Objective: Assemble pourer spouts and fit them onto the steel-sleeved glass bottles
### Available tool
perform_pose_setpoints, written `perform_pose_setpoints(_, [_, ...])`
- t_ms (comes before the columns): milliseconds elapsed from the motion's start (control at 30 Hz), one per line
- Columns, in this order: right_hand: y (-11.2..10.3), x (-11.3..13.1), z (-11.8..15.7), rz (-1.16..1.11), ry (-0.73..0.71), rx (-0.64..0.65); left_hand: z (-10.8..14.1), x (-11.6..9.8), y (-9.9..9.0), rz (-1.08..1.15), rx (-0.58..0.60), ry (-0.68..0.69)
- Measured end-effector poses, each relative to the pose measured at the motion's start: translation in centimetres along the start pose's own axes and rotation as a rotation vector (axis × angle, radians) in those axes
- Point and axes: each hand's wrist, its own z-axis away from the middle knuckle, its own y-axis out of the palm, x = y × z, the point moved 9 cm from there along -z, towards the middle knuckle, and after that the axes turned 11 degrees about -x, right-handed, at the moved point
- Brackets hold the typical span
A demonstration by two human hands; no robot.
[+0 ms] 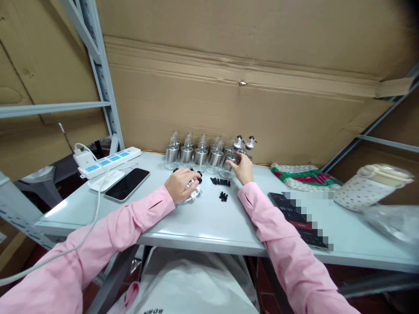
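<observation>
My left hand (181, 185) lies low over the table with its fingers stretched out and thumb apart. Beneath and beside it are white and clear plastic parts (194, 195) and black parts (199, 176), partly hidden by the fingers. At the right end of the bottle rows, my right hand (242, 169) has thumb and fingers against a glass bottle (228, 163) with a metal sleeve. Two bottles behind carry pump tops (251, 142) with black spouts. Other bottles (200, 156) stand with bare necks. Small black pieces (220, 181) and a smaller black cluster (223, 196) lie between my hands.
To the left are a phone (128, 185), a white charger (106, 180), a power strip (111, 161) and a cable. A second phone (299, 218), patterned cloth (304, 176), spotted cup (366, 187) and clear plastic bag (394, 220) are right. Cardboard (229, 109) walls the back.
</observation>
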Motion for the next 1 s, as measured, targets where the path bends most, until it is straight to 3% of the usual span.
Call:
perform_pose_setpoints(100, [-1.5, 1.0, -0.2, 0.104, -0.069, -0.049, 0.1, 0.1, 0.1, 0.017, 0.009, -0.002])
perform_pose_setpoints(200, [-3.1, 0.7, -0.5, 0.169, -0.050, -0.105, 0.1, 0.2, 0.2, 0.023, 0.011, 0.000])
perform_pose_setpoints(433, [-1.8, -1.8, -0.4, 0.096, 0.050, 0.058, 0.2, 0.5, 0.5, 0.005, 0.058, -0.015])
perform_pose_setpoints(833, [-2.1, -1.3, 0.1, 0.181, 0.051, -0.038, -0.4, 1.2, -0.3, -0.063, 0.049, -0.048])
perform_pose_setpoints(1000, [-4.4, 1.3, 0.0, 0.214, -0.006, -0.199, -0.6, 2.5, -0.3, -0.175, 0.044, -0.076])
